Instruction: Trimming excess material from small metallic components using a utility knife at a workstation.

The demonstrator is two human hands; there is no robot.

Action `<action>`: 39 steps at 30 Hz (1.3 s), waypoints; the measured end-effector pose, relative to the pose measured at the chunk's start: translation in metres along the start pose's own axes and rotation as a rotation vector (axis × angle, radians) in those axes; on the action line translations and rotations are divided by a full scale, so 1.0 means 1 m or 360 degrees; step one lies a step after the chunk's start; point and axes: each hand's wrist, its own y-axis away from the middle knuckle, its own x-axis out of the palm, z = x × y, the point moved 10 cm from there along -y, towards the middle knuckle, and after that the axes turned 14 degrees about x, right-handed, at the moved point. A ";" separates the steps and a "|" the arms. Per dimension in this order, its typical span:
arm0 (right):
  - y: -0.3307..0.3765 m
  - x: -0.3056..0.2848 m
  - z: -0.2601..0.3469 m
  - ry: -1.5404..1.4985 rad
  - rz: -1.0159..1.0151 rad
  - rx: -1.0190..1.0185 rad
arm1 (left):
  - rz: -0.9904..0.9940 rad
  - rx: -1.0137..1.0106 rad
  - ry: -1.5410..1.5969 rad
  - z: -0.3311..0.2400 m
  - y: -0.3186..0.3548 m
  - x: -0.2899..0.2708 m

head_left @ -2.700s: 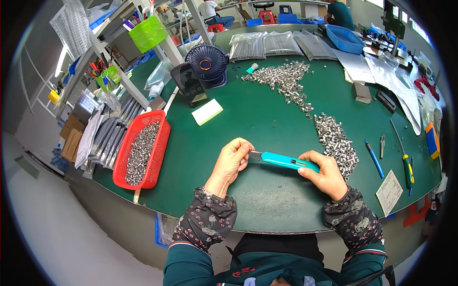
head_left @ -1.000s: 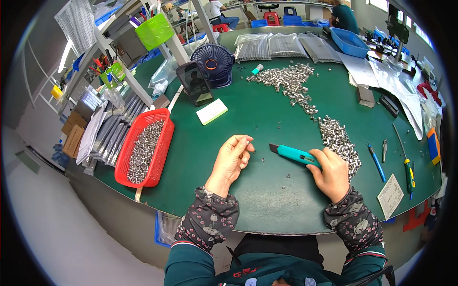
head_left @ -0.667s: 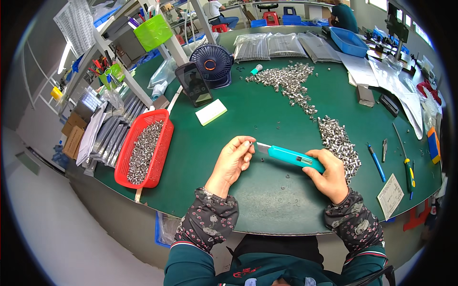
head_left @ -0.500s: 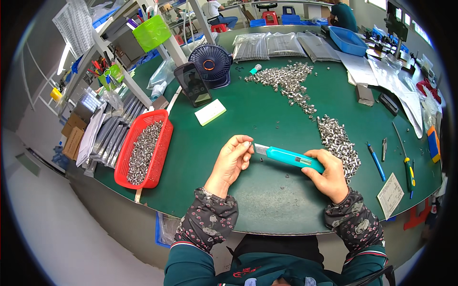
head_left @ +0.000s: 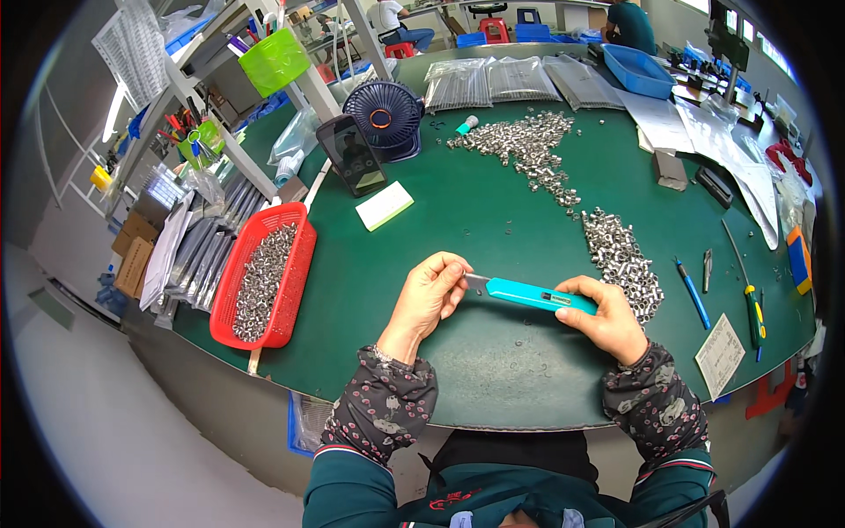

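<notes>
My right hand (head_left: 607, 319) is closed round the back end of a teal utility knife (head_left: 519, 292). The knife lies nearly level over the table, its short metal blade (head_left: 476, 282) pointing left. At the blade tip my left hand (head_left: 429, 297) pinches with thumb and forefinger; a small metal ring seems to be between them, mostly hidden by the fingers. To the right of the knife spreads a pile of small metal rings (head_left: 620, 264), and a second pile (head_left: 524, 145) lies farther back. A red plastic basket (head_left: 302, 280) of similar metal pieces stands at the left.
A phone (head_left: 352, 154) leans by a dark fan (head_left: 385, 119), with a pad of paper (head_left: 385, 206) before them. At the right lie a blue pen-like tool (head_left: 693, 295), a screwdriver (head_left: 754, 312) and a paper slip (head_left: 720, 354). Bagged tubes (head_left: 524, 81) and a blue tray (head_left: 640, 72) line the back.
The knife has shifted slightly left and tilted a little, bringing its blade against the fingertips of my left hand. Both hands keep their grips; the whole view has moved slightly.
</notes>
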 end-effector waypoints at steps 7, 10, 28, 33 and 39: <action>0.016 -0.007 0.029 0.0464 -0.0389 -0.0484 | 0.0018 -0.0063 -0.0165 0.005 0.003 -0.001; 0.028 -0.006 0.045 0.0620 -0.0586 -0.0641 | -0.0068 -0.0133 -0.0126 0.009 0.005 -0.003; 0.041 0.003 0.066 0.0952 -0.0726 -0.0955 | -0.0264 -0.0324 0.0384 0.022 0.009 -0.012; 0.038 0.000 0.062 0.0854 -0.0702 -0.0860 | -0.0266 -0.0300 0.0401 0.021 0.008 -0.010; 0.028 -0.001 0.049 0.0696 -0.0581 -0.0733 | -0.0202 -0.0169 0.0454 0.015 0.003 -0.006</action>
